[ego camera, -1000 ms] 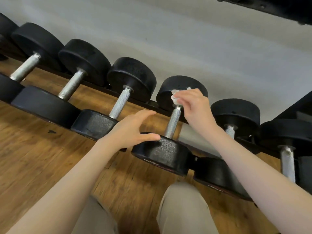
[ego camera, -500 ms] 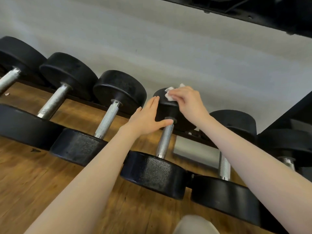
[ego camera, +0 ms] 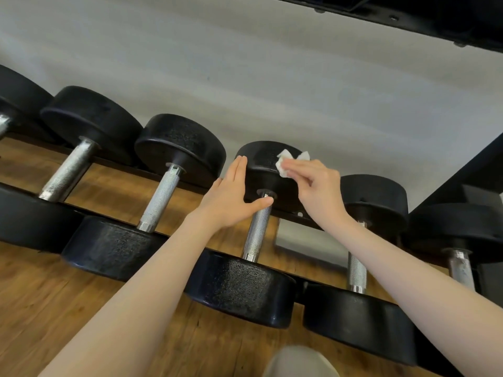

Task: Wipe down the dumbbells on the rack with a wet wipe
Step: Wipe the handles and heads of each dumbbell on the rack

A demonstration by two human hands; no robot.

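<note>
Several black dumbbells with knurled steel handles lie side by side on a low rack. The middle dumbbell (ego camera: 257,235) points away from me. My right hand (ego camera: 313,183) presses a crumpled white wet wipe (ego camera: 285,164) on top of its far head (ego camera: 261,164). My left hand (ego camera: 231,197) rests flat against the left side of that same head, fingers straight, thumb touching the top of the handle, holding nothing. The near head (ego camera: 239,289) of this dumbbell looks glossy.
Neighbouring dumbbells lie to the left (ego camera: 160,202) and right (ego camera: 356,268). A grey wall (ego camera: 272,77) rises behind the rack. A dark shelf (ego camera: 435,17) overhangs at top right. Wooden floor (ego camera: 54,308) shows below, and my knee (ego camera: 296,363) at the bottom edge.
My left hand left the near head and went up to the side of the far head. My right hand carried the wipe from the handle's top onto the far head's upper surface.
</note>
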